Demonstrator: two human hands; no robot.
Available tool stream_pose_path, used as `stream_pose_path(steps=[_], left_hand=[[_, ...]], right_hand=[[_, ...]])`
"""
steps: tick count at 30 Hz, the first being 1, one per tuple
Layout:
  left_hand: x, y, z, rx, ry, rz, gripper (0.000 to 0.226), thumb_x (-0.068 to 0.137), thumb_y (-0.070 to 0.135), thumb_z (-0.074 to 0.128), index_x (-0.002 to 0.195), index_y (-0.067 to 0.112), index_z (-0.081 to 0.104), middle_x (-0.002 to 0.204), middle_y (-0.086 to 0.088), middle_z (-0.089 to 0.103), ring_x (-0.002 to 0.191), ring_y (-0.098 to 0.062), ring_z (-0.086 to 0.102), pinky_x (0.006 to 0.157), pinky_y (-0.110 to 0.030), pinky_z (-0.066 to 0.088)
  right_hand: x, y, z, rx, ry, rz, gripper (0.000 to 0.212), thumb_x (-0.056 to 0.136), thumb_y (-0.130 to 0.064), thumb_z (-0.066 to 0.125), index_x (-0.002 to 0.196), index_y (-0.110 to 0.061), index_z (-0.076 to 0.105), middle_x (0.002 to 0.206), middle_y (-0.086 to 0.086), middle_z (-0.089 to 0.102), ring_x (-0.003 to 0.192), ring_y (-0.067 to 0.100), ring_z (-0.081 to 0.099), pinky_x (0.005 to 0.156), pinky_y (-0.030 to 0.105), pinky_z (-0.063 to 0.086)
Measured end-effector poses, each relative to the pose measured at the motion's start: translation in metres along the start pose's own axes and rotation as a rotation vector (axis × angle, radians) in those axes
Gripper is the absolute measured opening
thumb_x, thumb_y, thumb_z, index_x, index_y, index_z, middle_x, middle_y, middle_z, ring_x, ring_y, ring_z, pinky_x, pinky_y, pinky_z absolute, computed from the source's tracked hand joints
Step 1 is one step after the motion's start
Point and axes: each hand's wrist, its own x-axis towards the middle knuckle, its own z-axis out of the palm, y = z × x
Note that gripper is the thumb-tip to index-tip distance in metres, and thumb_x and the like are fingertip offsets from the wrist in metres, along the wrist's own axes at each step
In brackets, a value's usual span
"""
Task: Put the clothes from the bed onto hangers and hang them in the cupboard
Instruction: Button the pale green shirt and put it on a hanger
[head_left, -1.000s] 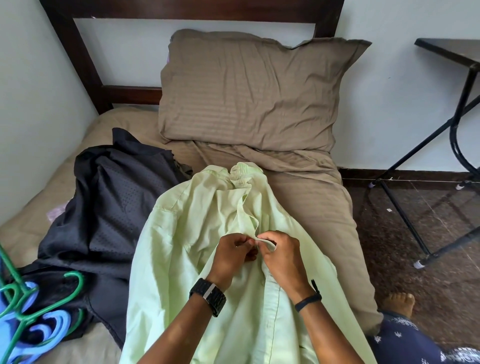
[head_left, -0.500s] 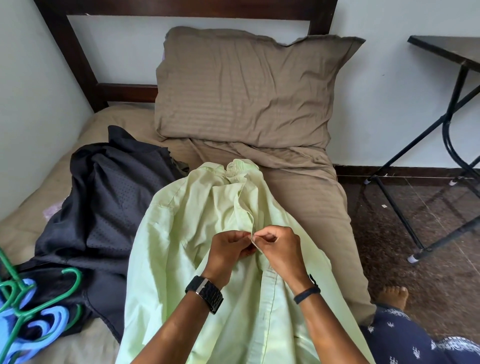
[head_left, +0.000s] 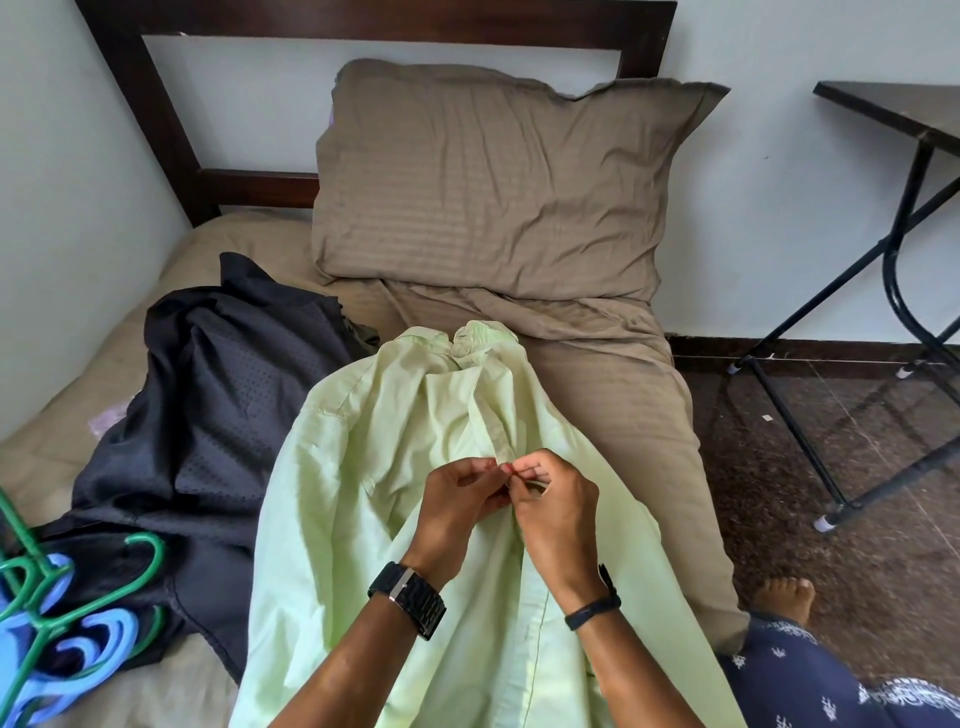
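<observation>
A pale green shirt (head_left: 363, 467) lies front-up along the bed (head_left: 613, 405), collar toward the pillow. My left hand (head_left: 460, 512) and my right hand (head_left: 556, 506) meet over its chest, and both pinch the button placket between fingertips and thumbs. A dark grey mesh garment (head_left: 218, 405) is heaped to the left of the shirt. Green and blue plastic hangers (head_left: 57, 618) lie in a pile at the bed's near left corner. The cupboard is out of view.
A brown pillow (head_left: 493, 182) leans on the dark wooden headboard (head_left: 156, 114). White wall runs along the bed's left side. A black folding table (head_left: 904, 218) stands on the dark floor to the right. My bare foot (head_left: 784, 597) is beside the bed.
Both hands have moved slightly up the shirt's placket, still pinching it. The camera has shifted a little; the clothes and hangers lie as before.
</observation>
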Motion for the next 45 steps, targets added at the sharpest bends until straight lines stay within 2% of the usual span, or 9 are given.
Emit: stream_pose_path(steps=[3,9,16,21,24,29,32,36,45], left_hand=[[0.0,0.002,0.001,-0.039,0.031,-0.008,0.004,0.088,-0.005,0.058,0.086,-0.001,0.059,0.089,-0.025,0.064,0.085,-0.034,0.066,0.073,-0.028,0.058],[0.005,0.008,-0.001,-0.019,0.059,0.059,0.027,0.088,-0.013,0.052,0.082,0.011,0.041,0.065,-0.007,0.063,0.068,-0.026,0.058,0.064,-0.027,0.051],[0.015,0.017,0.002,0.163,-0.064,0.273,0.037,0.087,-0.017,0.05,0.071,0.012,0.035,0.067,-0.011,0.047,0.067,-0.023,0.05,0.064,-0.028,0.048],[0.022,0.024,-0.006,0.021,-0.24,0.204,0.039,0.079,-0.009,0.053,0.058,0.022,0.042,0.065,-0.01,0.046,0.064,-0.021,0.049,0.064,-0.027,0.046],[0.026,0.026,-0.005,0.063,-0.23,0.204,0.034,0.088,-0.019,0.042,0.07,0.009,0.045,0.065,-0.003,0.055,0.064,-0.017,0.058,0.061,-0.023,0.051],[0.048,0.03,0.009,0.203,-0.153,0.249,0.029,0.09,-0.017,0.041,0.075,0.007,0.047,0.07,-0.003,0.051,0.067,-0.015,0.051,0.06,-0.02,0.046],[0.067,0.034,0.012,0.369,-0.125,0.287,0.032,0.089,-0.019,0.041,0.074,0.009,0.046,0.069,-0.001,0.048,0.06,-0.007,0.046,0.057,-0.015,0.04],[0.075,0.017,0.005,0.555,-0.146,0.194,0.032,0.087,-0.019,0.044,0.074,0.01,0.047,0.07,-0.004,0.054,0.065,-0.012,0.05,0.058,-0.016,0.045],[0.026,0.011,0.005,0.78,0.023,0.454,0.031,0.084,-0.004,0.058,0.074,0.024,0.056,0.074,0.009,0.062,0.063,-0.003,0.06,0.06,-0.017,0.049]], right_hand=[[-0.004,0.001,0.004,0.016,0.064,-0.014,0.014,0.079,-0.005,0.074,0.082,-0.014,0.064,0.075,-0.007,0.066,0.073,0.008,0.064,0.07,0.026,0.055],[0.0,-0.006,-0.007,0.128,-0.005,0.054,0.017,0.079,-0.008,0.073,0.083,-0.022,0.064,0.077,-0.015,0.068,0.079,-0.005,0.063,0.069,0.004,0.043],[0.015,-0.014,-0.013,0.188,0.025,0.118,0.018,0.08,-0.01,0.072,0.081,-0.024,0.061,0.075,-0.009,0.069,0.07,0.001,0.065,0.066,0.014,0.049],[0.034,-0.016,-0.024,0.534,-0.272,0.41,0.013,0.084,-0.001,0.066,0.081,-0.013,0.065,0.083,0.008,0.071,0.077,0.019,0.066,0.068,0.029,0.051],[0.038,-0.013,-0.024,0.304,-0.24,0.22,0.016,0.085,-0.004,0.066,0.077,-0.018,0.07,0.08,0.002,0.073,0.076,0.014,0.068,0.076,0.034,0.055],[0.047,-0.023,-0.019,-0.035,-0.103,-0.069,0.014,0.09,-0.008,0.059,0.089,-0.01,0.073,0.082,-0.002,0.072,0.074,0.01,0.065,0.07,0.02,0.049],[0.066,-0.015,-0.016,-0.15,-0.145,-0.075,0.01,0.088,-0.009,0.062,0.086,-0.009,0.072,0.081,0.001,0.071,0.072,0.013,0.063,0.065,0.02,0.044],[0.068,0.009,-0.008,-0.293,-0.278,0.055,0.015,0.085,-0.002,0.052,0.085,0.006,0.065,0.088,0.02,0.067,0.085,0.03,0.063,0.071,0.038,0.05],[0.005,0.011,-0.02,-0.119,-0.218,0.066,0.016,0.082,0.0,0.061,0.085,-0.014,0.068,0.078,-0.009,0.065,0.072,0.007,0.064,0.069,0.022,0.054]])
